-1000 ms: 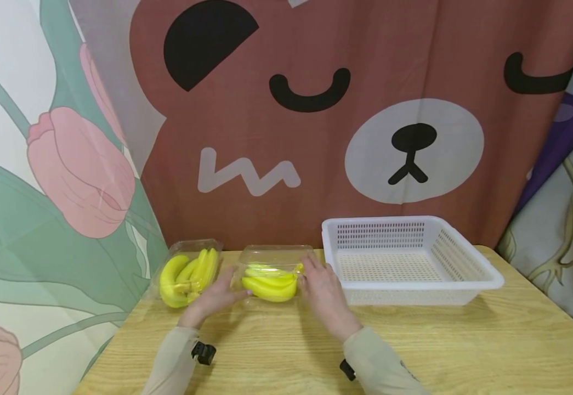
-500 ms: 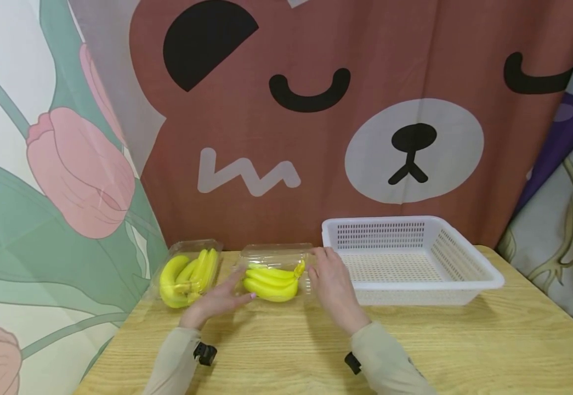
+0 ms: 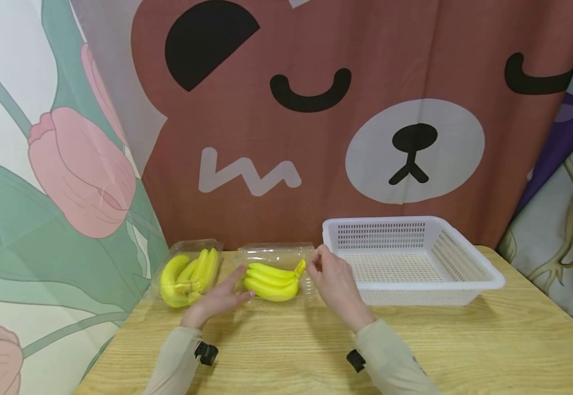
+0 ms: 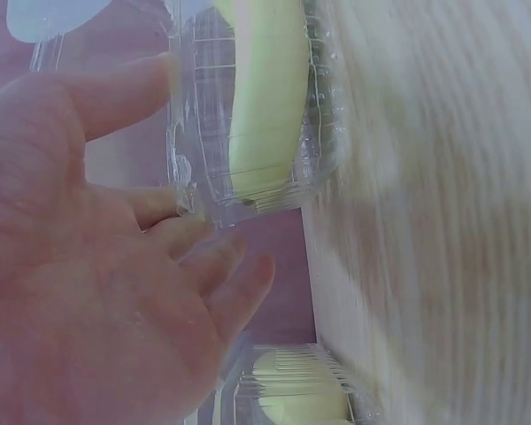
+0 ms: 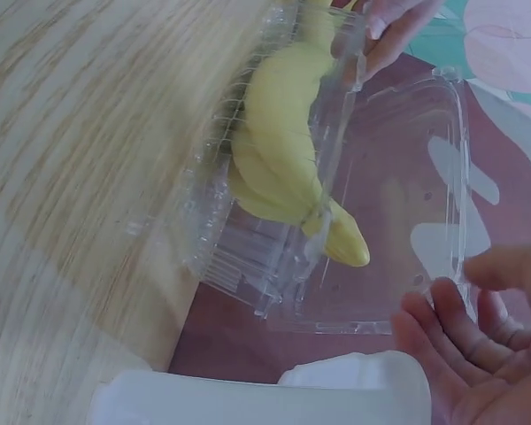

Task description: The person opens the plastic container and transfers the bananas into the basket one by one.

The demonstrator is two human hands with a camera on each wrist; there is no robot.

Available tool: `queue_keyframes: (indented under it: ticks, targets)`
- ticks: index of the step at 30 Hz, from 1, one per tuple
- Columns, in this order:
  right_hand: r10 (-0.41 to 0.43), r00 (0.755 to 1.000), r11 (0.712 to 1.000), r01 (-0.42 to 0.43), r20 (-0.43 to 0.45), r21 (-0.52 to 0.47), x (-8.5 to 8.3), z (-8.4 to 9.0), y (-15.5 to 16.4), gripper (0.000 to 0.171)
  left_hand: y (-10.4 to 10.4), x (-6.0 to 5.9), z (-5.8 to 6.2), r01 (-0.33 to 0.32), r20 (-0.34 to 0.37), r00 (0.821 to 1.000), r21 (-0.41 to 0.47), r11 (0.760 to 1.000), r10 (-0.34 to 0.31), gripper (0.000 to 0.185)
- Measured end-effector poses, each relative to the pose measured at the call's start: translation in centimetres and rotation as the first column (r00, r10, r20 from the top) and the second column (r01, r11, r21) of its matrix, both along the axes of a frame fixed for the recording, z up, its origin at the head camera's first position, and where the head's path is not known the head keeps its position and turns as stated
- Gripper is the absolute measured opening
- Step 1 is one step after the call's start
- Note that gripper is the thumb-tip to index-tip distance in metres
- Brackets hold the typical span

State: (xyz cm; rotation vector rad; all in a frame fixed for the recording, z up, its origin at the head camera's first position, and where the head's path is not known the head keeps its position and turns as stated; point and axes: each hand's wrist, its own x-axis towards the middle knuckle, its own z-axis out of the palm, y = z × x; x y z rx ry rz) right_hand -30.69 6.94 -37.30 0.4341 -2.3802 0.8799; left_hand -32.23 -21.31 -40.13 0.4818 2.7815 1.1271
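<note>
A clear plastic clamshell box (image 3: 308,286) with a bunch of yellow bananas (image 3: 271,280) stands on the wooden table (image 3: 291,351). Its lid (image 3: 276,253) is raised toward the back. My left hand (image 3: 217,300) lies with straight fingers against the box's left end; the left wrist view shows its fingertips (image 4: 203,226) touching the rim beside a banana (image 4: 265,106). My right hand (image 3: 333,280) pinches the lid's right edge. In the right wrist view the lid (image 5: 398,195) stands open over the bananas (image 5: 283,150), my right hand (image 5: 487,354) at its corner.
A second clear box of bananas (image 3: 187,271), shut, sits to the left near the table's edge. A white perforated basket (image 3: 414,285) stands right of the open box, close behind my right hand. Patterned curtains hang behind the table.
My right hand has lifted the lid from lying over the bananas to standing open at the back. My left hand stayed at the box's left end.
</note>
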Motion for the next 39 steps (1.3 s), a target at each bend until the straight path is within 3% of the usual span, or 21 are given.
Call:
queue_keyframes:
  ticks: [1,6,9,22,29,33,39]
  targets:
    - [0.016,1.0,1.0,-0.016,-0.004,0.016,0.0,0.1,0.0,0.011,0.0,0.0,0.0,-0.002,0.004,1.0,0.006,1.0,0.002,0.078]
    - [0.087,0.996,0.988,-0.09,0.034,0.125,-0.1,0.3,0.4,0.056,0.1,0.0,0.0,-0.013,0.017,1.0,0.028,1.0,0.012,0.077]
    - [0.086,0.995,0.982,-0.093,0.053,0.166,-0.2,0.4,0.5,0.066,0.1,0.1,0.0,-0.021,0.011,1.0,0.024,0.999,0.021,0.077]
    - [0.067,0.996,0.981,-0.077,0.061,0.179,-0.3,0.3,0.7,0.066,0.1,0.0,0.0,-0.017,-0.016,1.0,0.015,1.0,0.017,0.078]
    - [0.118,0.991,0.976,-0.128,0.063,0.175,-0.3,0.2,0.2,0.064,0.2,0.1,0.0,0.009,-0.021,1.0,-0.022,1.0,-0.009,0.078]
    - [0.157,0.986,0.965,-0.166,0.059,0.204,-0.1,0.0,-0.6,0.062,0.4,0.1,-0.1,0.016,-0.046,0.999,-0.053,0.998,-0.018,0.079]
    - [0.211,0.975,0.931,-0.222,0.069,0.289,0.0,-1.0,-2.0,0.062,0.5,0.3,-0.1,-0.002,-0.03,1.0,-0.075,0.997,0.0,0.078]
